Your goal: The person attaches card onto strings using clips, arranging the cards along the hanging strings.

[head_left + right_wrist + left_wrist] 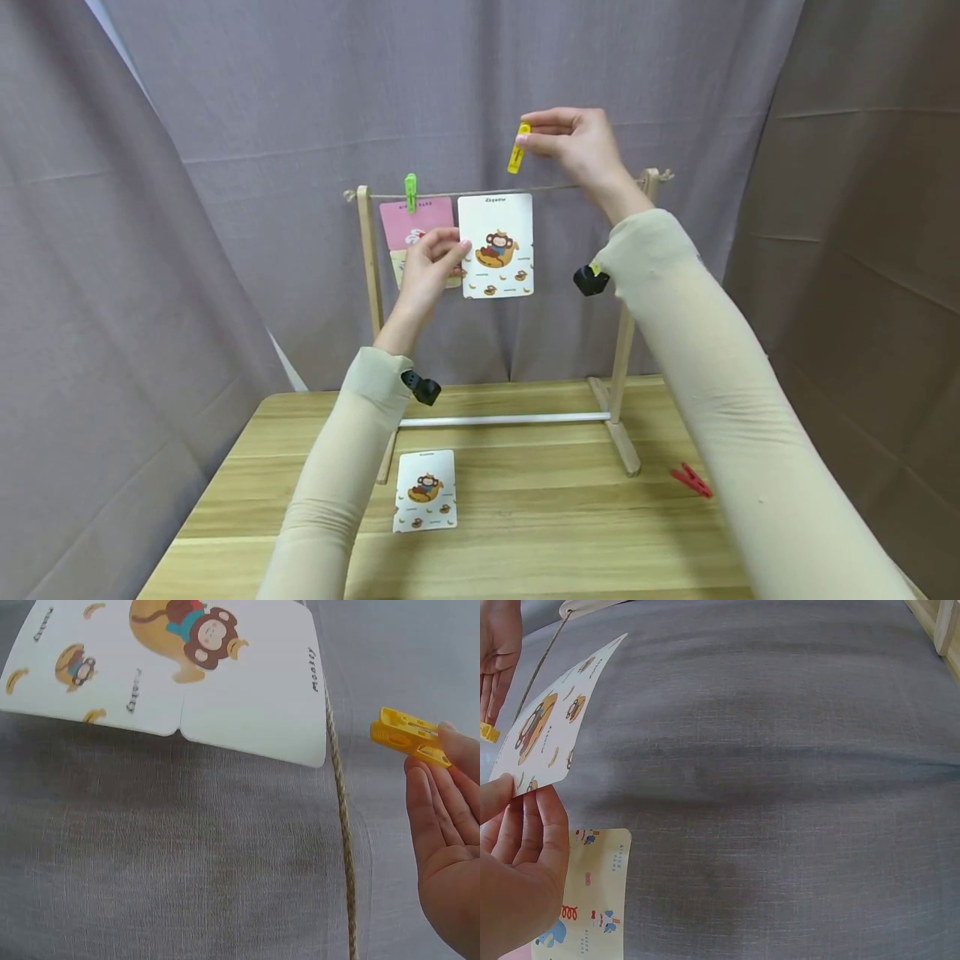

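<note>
My left hand (430, 271) pinches the left edge of a white monkey card (496, 250) between thumb and fingers. The card's top edge lies right at the twine line (558, 187). Above the line, my right hand (588, 150) pinches a yellow clothespin (517, 150) that points downward; in the right wrist view the clothespin (411, 736) is beside the twine, apart from the card. A pink and yellow card (401, 218) hangs at the left under a green clothespin (410, 193), partly hidden behind my left hand.
The twine runs between two posts of a wooden stand (622, 358) with a white lower bar (502, 419). Another monkey card (425, 490) lies on the wooden table (555, 533). A red clothespin (692, 480) lies at the right, near my right sleeve. Grey curtains (300, 108) surround the table.
</note>
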Demonstrator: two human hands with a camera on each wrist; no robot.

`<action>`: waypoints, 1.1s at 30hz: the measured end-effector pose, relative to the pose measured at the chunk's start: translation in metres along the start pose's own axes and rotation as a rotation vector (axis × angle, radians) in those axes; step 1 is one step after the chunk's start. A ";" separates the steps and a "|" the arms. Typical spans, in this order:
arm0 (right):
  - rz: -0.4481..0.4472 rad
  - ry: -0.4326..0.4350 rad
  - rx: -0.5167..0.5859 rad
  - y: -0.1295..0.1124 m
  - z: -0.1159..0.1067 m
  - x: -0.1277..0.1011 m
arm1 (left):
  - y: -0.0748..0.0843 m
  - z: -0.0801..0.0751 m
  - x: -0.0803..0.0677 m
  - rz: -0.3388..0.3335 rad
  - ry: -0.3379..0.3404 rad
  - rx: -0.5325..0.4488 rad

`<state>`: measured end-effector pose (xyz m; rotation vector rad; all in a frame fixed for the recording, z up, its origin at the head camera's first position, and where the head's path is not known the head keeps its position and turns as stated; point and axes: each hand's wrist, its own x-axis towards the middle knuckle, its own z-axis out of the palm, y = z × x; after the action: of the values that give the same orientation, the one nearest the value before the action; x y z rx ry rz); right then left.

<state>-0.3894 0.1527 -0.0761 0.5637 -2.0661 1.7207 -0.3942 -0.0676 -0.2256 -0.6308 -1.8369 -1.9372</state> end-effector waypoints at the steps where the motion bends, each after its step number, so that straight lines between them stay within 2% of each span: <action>1: 0.004 0.001 0.004 0.000 0.001 0.000 | 0.000 0.000 0.000 -0.004 0.000 0.001; 15: 0.039 -0.023 0.037 -0.001 0.008 -0.001 | 0.000 0.000 0.001 0.007 -0.011 0.007; 27: 0.047 -0.051 -0.059 0.002 0.014 0.001 | 0.000 -0.002 -0.001 0.004 -0.006 0.006; 33: 0.068 -0.087 -0.064 0.004 0.018 0.001 | -0.001 -0.003 -0.001 0.001 -0.001 0.000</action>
<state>-0.3927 0.1360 -0.0820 0.5634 -2.2159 1.6879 -0.3937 -0.0708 -0.2272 -0.6323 -1.8367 -1.9374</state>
